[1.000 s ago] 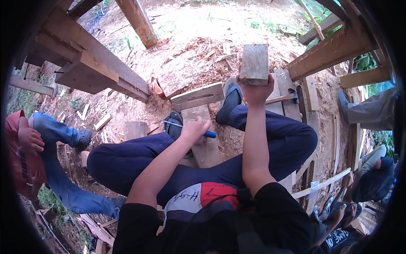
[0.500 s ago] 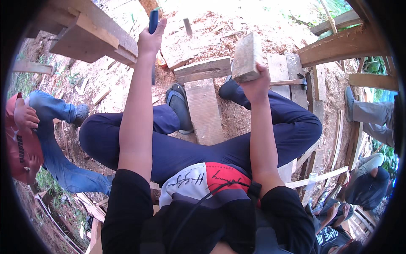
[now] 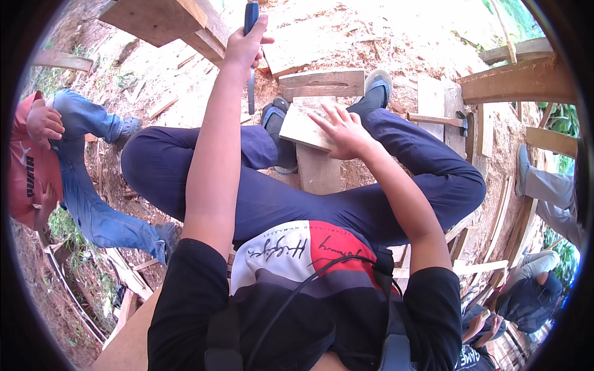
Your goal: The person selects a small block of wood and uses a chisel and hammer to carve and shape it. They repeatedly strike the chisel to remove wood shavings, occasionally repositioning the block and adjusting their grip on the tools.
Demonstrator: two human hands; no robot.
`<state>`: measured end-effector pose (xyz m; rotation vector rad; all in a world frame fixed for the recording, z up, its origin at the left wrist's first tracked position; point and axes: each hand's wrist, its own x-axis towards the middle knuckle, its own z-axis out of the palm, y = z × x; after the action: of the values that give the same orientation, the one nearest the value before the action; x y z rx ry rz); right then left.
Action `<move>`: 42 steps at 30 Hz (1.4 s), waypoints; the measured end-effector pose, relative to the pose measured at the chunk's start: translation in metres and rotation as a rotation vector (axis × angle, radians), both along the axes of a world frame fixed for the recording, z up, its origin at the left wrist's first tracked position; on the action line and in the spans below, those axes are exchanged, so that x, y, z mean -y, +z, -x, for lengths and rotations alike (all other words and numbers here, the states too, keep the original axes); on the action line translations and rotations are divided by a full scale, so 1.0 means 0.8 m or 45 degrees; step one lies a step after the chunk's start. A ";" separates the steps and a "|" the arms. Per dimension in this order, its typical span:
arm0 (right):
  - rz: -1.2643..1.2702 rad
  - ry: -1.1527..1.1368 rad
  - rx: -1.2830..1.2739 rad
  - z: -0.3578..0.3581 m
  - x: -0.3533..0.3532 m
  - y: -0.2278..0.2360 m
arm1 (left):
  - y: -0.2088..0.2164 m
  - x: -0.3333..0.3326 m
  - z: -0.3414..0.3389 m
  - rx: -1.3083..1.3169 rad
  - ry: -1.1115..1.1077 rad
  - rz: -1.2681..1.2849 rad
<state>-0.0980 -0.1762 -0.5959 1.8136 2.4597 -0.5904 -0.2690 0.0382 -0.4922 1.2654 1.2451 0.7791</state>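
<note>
In my raised left hand (image 3: 244, 48) is a chisel (image 3: 251, 96) with a blue handle. My fingers are wrapped round it, its handle pointing up and its narrow blade hanging down. A pale wooden block (image 3: 298, 128) lies flat and slightly turned across a plank (image 3: 320, 176) between my feet. Over the block's right part my right hand (image 3: 348, 135) rests with fingers spread, gripping nothing. Behind the block, a short board (image 3: 325, 83) stands on edge between my feet.
A wooden-handled hammer (image 3: 436, 120) lies on boards to the right. Timber beams (image 3: 520, 80) stand at the far right, and another beam (image 3: 154, 21) at the far left. One person in jeans (image 3: 93, 207) is close on my left; others sit or stand at right. Wood chips litter the ground.
My right hand has brought the wooden block down onto the plank, and its grip has loosened into spread fingers. The chisel stays in my left hand. The view has shifted slightly.
</note>
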 end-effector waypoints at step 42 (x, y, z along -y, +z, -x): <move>-0.128 -2.953 -0.983 -0.399 0.016 -0.114 | -0.164 0.103 -0.004 -0.422 0.013 0.224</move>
<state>0.2208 -0.1888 -0.6871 3.7458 -1.0538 -0.9720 -0.2662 -0.0446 -0.6236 1.2765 1.5503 0.4647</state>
